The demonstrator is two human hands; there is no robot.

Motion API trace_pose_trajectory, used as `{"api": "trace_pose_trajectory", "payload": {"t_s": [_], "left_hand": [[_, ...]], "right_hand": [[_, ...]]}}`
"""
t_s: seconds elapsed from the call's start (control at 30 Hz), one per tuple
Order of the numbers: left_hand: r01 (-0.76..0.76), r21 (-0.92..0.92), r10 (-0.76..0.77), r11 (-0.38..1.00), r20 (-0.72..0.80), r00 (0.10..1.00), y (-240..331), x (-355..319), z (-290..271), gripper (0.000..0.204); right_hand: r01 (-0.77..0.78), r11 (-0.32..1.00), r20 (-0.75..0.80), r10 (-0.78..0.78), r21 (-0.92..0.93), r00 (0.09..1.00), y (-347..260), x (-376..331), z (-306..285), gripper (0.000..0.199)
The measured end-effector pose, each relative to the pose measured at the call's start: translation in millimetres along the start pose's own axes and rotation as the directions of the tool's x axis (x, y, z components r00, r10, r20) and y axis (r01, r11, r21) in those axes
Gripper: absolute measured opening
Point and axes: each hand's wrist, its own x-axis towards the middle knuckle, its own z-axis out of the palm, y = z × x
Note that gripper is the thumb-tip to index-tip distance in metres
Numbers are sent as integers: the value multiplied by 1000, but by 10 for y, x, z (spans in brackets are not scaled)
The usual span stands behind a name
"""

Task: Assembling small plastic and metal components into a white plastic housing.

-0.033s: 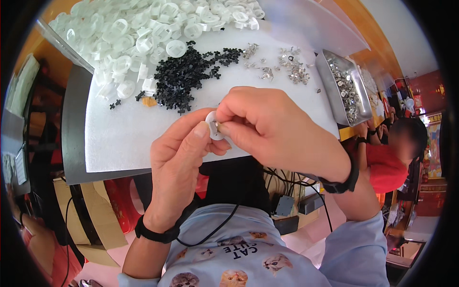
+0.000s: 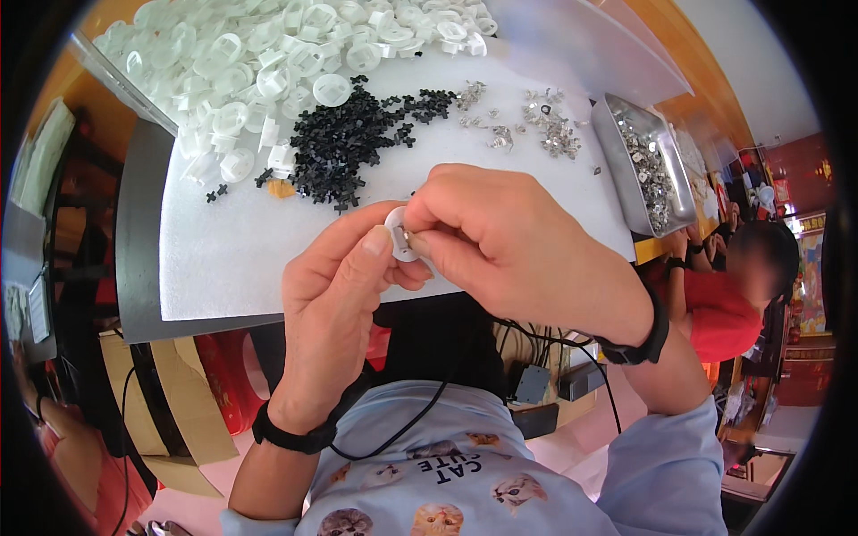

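Observation:
My left hand (image 2: 335, 295) is closed on a round white plastic piece (image 2: 399, 223), its rim pinched between thumb and fingers above the near edge of the foam sheet. My right hand (image 2: 487, 228) is closed too, thumb and forefinger pinched at the face of that piece. A small metal piece (image 2: 405, 238) shows by the right thumb tip, mostly covered by my fingers. Beyond my hands lie a pile of black cross-shaped pieces (image 2: 335, 147) and a large heap of white plastic pieces (image 2: 268, 62). Small loose metal pieces (image 2: 559, 134) are scattered to the right.
A metal tray (image 2: 617, 170) of small metal parts stands at the right edge of the white foam sheet (image 2: 223, 268). An orange-brown scrap (image 2: 281, 188) lies beside the black pile. Cables (image 2: 545, 338) hang below the table. A person in red (image 2: 728, 308) sits at the right.

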Motion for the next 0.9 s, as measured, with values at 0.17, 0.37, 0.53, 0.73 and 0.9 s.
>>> {"api": "trace_pose_trajectory", "payload": {"t_s": [0.17,0.37,0.53,0.73,0.9], "left_hand": [[5,-11,-5,1000,11,1000,21,-13,-16,32],[6,-20,-6,1000,9,1000,32,-10,-7,32],[0,-19,0,1000,25,1000,14,-6,-8,32],[18,-20,-17,1000,17,1000,31,-10,10,31],[23,-55,-22,998,17,1000,11,-5,-28,31]], "right_hand": [[109,989,-78,-117,-98,990,-30,-30,54,5],[183,980,-149,-193,-72,970,27,-27,86,11],[100,995,-138,-98,10,986,7,-38,61,3],[197,968,-138,-219,-154,966,52,-144,86,19],[206,948,-93,-234,-242,968,15,-215,81,31]]}}
